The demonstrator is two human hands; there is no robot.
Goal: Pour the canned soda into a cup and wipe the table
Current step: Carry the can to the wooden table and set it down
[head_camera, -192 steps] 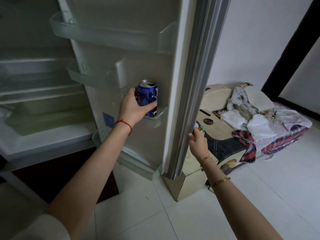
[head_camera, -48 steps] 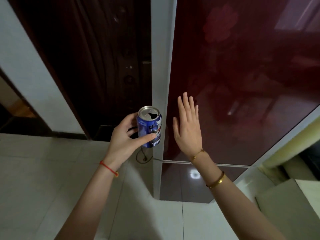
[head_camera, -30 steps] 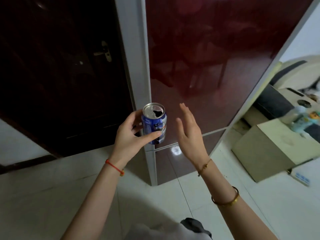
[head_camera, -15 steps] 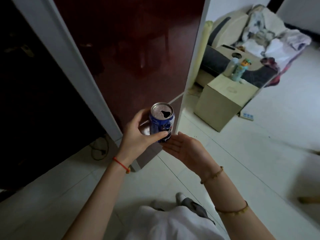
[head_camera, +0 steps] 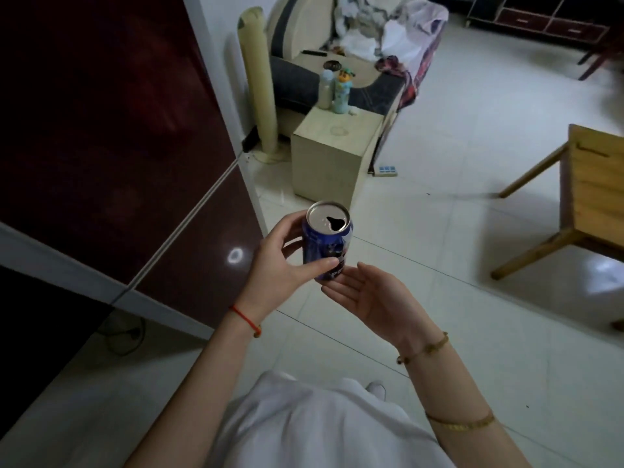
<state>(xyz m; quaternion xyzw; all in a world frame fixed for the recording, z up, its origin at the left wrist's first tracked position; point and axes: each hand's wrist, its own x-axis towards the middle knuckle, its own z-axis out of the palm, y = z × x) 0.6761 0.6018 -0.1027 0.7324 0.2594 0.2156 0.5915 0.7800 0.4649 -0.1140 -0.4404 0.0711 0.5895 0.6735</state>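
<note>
At the centre of my view is the soda can (head_camera: 327, 243), a blue metal cylinder with a dull silver lid whose teardrop mouth is already open; its inside reads only as black, so I cannot tell what it holds. The white lettering on the blue wall is too blurred for me to read. The left hand (head_camera: 275, 268) grips it upright in the air above the floor, thumb curled across the near side and fingers wrapped round the far side. The right hand (head_camera: 369, 298) lies palm-up just below and at 4 o'clock of the can, fingers straight and loosely together, their tips just under its base; whether they touch it I cannot tell. At 9 o'clock stands the glossy dark-red fridge door (head_camera: 111, 136), edged in pale trim. At 12 o'clock sits a plain beige box (head_camera: 326, 163) bearing two plastic bottles (head_camera: 334, 92), one with a cartoon-figure cap. Beyond them a cream and grey sofa (head_camera: 297, 72) carries crumpled cloth. At 3 o'clock I see a bare wooden table (head_camera: 587, 194) with slanting legs on smooth pale floor tiles (head_camera: 456, 157).
</note>
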